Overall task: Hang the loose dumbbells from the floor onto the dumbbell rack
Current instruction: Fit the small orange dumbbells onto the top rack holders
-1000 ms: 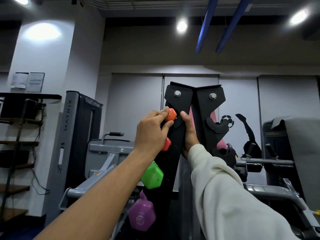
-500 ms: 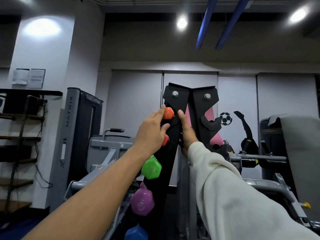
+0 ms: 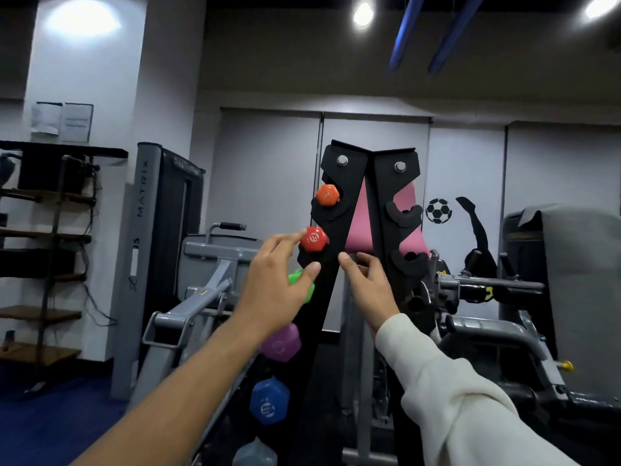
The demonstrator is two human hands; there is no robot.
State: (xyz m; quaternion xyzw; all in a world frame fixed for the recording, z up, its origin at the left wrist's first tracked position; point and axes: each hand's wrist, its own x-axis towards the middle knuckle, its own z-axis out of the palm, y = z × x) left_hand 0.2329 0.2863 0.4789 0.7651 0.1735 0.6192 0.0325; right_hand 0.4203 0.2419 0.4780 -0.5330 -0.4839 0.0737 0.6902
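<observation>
Right at the front of the black dumbbell rack [image 3: 349, 230], both hands were up and neither one actually had hold of anything. Left hand [image 3: 272, 290] was spread loose, fingers relaxed, with a fingertip reaching up toward the red dumbbell [image 3: 313, 239] and the thumb down by the green dumbbell [image 3: 302, 285], which the hand partly covered, so can't say for sure if it was touching either. Right hand [image 3: 366, 280], coming out of a cream sleeve [image 3: 453, 398], had its fingers loosely bent and sat just beside the rack's middle upright, a bit lower right of the red one, also gripping nothing. Orange dumbbell [image 3: 327, 195] was sitting in the top cradle on the left side, clearly above both hands and apart from them. Below the left hand the rest ran down the same side: purple dumbbell [image 3: 280, 343], blue dumbbell [image 3: 268, 401], then a grey dumbbell [image 3: 255, 454] cut off at the bottom edge. Cradles on the rack's right side looked bare. Something pink [image 3: 408, 237] showed through behind the rack. Further out were a grey Matrix machine [image 3: 144, 247] on the left, wooden shelves [image 3: 43, 237] past it, and a soccer ball sticker [image 3: 438, 210] on the back wall.
</observation>
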